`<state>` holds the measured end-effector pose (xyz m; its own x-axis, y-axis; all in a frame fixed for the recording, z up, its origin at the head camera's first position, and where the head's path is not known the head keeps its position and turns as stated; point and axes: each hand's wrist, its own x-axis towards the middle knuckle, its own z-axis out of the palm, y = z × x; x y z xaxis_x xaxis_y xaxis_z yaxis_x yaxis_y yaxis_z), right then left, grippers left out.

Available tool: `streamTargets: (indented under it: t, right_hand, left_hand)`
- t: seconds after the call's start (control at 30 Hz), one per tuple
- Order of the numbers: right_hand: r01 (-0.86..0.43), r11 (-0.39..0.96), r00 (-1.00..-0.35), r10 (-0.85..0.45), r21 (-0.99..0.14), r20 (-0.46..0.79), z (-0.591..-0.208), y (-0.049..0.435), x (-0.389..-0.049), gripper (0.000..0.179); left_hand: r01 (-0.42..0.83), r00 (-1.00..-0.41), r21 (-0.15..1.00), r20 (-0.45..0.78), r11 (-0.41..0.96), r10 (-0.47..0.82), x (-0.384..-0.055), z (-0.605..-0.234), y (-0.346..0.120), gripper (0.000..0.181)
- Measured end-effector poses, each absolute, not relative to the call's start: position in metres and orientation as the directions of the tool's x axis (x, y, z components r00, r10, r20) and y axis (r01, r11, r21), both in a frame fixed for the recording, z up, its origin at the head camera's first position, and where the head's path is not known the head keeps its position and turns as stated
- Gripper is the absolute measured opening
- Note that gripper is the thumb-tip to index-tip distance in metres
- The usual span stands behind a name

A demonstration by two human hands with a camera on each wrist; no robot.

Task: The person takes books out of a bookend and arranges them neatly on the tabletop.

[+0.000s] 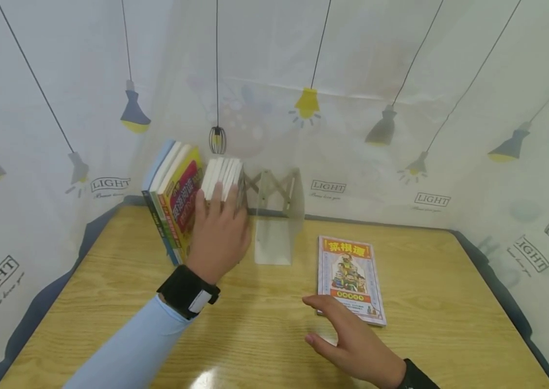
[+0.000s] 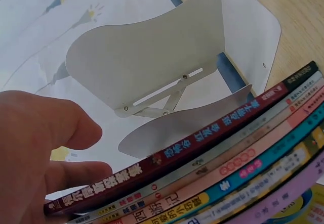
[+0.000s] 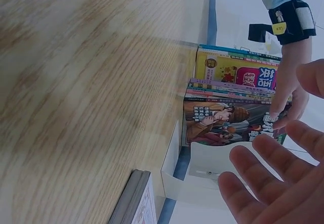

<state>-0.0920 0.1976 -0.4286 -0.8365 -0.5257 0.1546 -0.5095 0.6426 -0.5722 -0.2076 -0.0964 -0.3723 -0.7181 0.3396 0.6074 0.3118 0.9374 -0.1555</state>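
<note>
My left hand (image 1: 221, 237) rests on a row of thin books (image 1: 223, 172), fingers extended over their top edges. In the left wrist view, the thumb stands off the dark-spined book (image 2: 169, 150) at the row's outer side. This row leans beside taller books (image 1: 179, 189) with a yellow cover facing it. Right of the row is a white metal expanding bookend (image 1: 274, 240) with crossed slats. My right hand (image 1: 352, 340) hovers over the table with fingers spread and holds nothing. By it lies a book (image 1: 349, 278) with cartoon figures on its cover, its lower edge partly hidden.
A wood-grain table (image 1: 430, 302) carries everything. Light curtains (image 1: 255, 65) printed with hanging lamps enclose it at the back and sides. A dark band (image 1: 493, 286) runs along the table's right edge.
</note>
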Motion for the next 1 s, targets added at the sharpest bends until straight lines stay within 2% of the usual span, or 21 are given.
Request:
streamTargets:
  t: [0.3,0.67,0.83,1.0]
  right_hand:
    - [-0.559,0.631,-0.810,-0.556,-0.538,0.189,-0.432,0.198,-0.093,0.052]
    - [-0.524,0.654,-0.829,-0.539,-0.546,0.150,-0.430,0.200,-0.092,0.050]
    - [-0.516,0.661,-0.833,-0.535,-0.545,0.140,-0.431,0.200,-0.090,0.049]
    - [-0.500,0.659,-0.838,-0.533,-0.562,0.120,-0.432,0.199,-0.088,0.050]
  left_hand:
    - [0.353,-0.712,-0.181,0.584,0.918,0.389,-0.196,-0.381,-0.102,0.038]
    - [0.404,-0.619,-0.219,0.649,0.888,0.442,-0.186,-0.398,-0.104,0.046]
    - [0.492,-0.555,-0.150,0.705,0.858,0.441,-0.183,-0.405,-0.106,0.045]
    - [0.593,-0.498,-0.042,0.766,0.804,0.407,-0.180,-0.415,-0.110,0.034]
